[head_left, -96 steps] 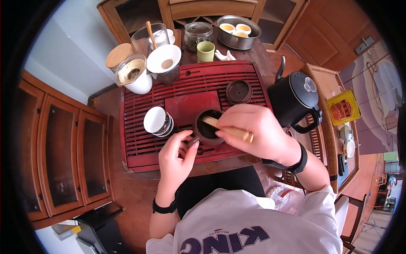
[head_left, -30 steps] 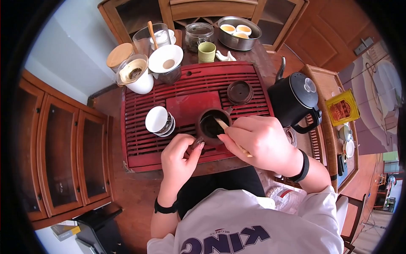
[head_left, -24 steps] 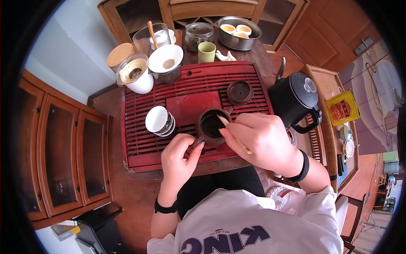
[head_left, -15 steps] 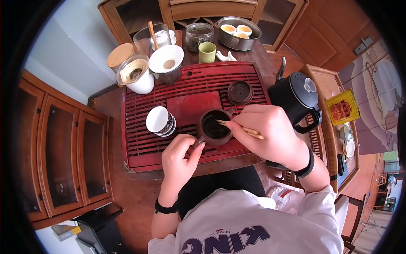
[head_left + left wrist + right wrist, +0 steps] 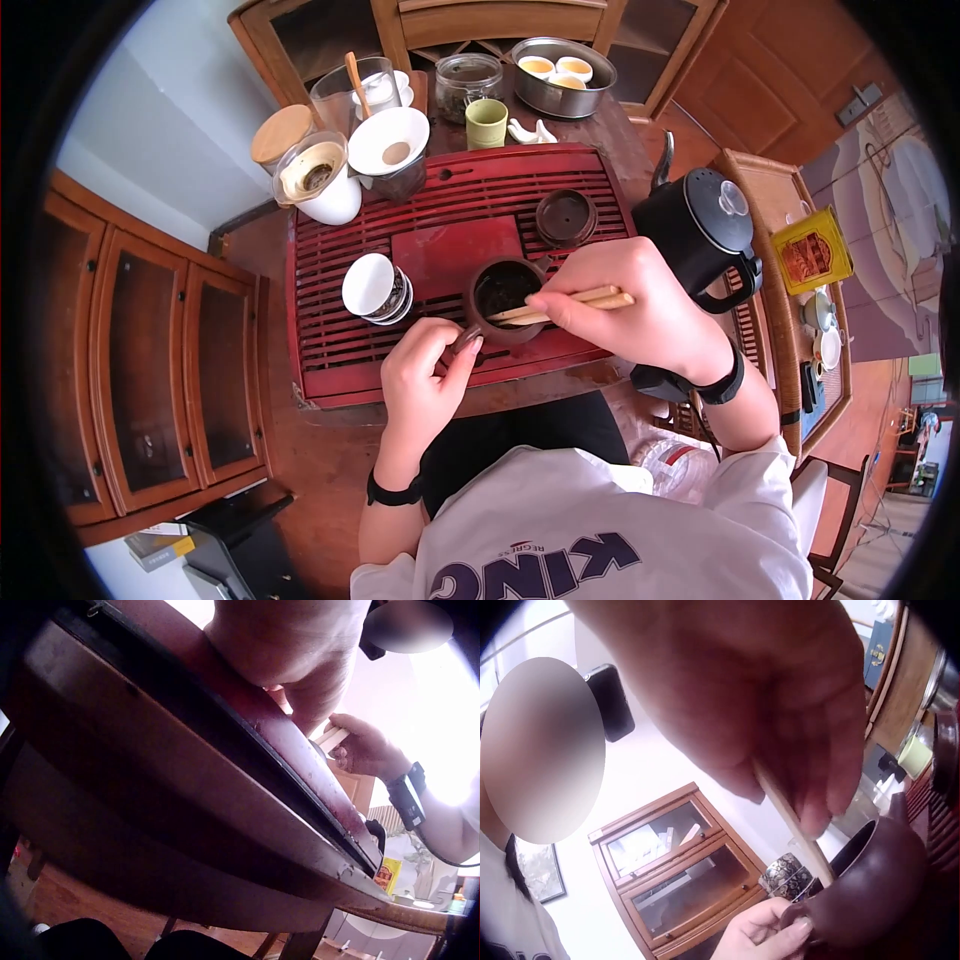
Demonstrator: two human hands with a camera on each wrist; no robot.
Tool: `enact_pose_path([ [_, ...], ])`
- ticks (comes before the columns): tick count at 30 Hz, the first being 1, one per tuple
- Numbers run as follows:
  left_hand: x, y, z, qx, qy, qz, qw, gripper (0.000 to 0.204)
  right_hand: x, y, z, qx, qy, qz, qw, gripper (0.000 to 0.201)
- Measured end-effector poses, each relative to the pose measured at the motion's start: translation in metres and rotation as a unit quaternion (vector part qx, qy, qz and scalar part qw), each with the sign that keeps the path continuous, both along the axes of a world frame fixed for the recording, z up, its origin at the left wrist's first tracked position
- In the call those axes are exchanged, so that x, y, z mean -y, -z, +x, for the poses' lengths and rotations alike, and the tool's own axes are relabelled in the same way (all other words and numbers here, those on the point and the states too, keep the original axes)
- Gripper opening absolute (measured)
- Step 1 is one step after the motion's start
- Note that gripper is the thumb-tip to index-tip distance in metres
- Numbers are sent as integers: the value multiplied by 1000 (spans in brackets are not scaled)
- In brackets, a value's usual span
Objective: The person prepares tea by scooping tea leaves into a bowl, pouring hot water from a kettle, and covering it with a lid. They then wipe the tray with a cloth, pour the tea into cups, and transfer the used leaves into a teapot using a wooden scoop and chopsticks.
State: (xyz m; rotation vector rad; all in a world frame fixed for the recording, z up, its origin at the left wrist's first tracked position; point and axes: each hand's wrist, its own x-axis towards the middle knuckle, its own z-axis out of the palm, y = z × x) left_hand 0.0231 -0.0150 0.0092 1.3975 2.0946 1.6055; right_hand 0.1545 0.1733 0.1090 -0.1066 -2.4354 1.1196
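A dark brown clay teapot [image 5: 518, 336] without its lid sits on the red slatted tea tray [image 5: 455, 245], dark wet leaves inside. Its handle is pinched between thumb and fingers of my left hand [image 5: 425, 362]. My right hand [image 5: 635, 300] grips light wooden tongs [image 5: 606, 297], which slant across the teapot's near rim with their tips in the opening. From the right wrist view, the tongs [image 5: 795, 821] reach down into the teapot [image 5: 885, 892] beside the left thumb. A round brown lid [image 5: 565, 217] lies on the tray behind the teapot.
Stacked white cups [image 5: 369, 285] stand left of the teapot. A black kettle [image 5: 690, 235] is close behind my right hand. Along the back are a white funnel dripper [image 5: 388, 140], a glass jar [image 5: 468, 85], a green cup [image 5: 486, 124] and a steel pan [image 5: 565, 100] holding white cups.
The teapot has turned and shifted slightly right since the oldest frame, uncovering its spout. My right hand has moved the tongs inside it and now holds them flatter, over the near rim.
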Motion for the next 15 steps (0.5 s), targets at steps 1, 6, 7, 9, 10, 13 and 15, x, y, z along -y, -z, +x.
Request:
enact_pose_path([
  [1,0,-1,0,-8,-3,-2,1000,10,-1,0,0,-1,2,-1,1000,15],
  [6,0,-2,0,-10,-6,-4,1000,11,-5,-4,-1,26,20,9,999,13],
  [7,0,-2,-1,-16,-6,-3,1000,11,-3,-1,-2,0,-25,-31,999,13],
  [9,0,-2,-1,-22,-4,-3,1000,11,-1,4,-2,6,-23,-43,999,12],
  [10,0,-1,0,-19,-5,-3,1000,11,-3,4,-1,9,19,-18,1000,12],
  [13,0,-1,0,-14,-5,-3,1000,11,-8,5,-1,12,79,10,997,13],
  [15,0,-1,-1,-12,-5,-3,1000,11,-10,4,-1,-22,32,31,999,11],
])
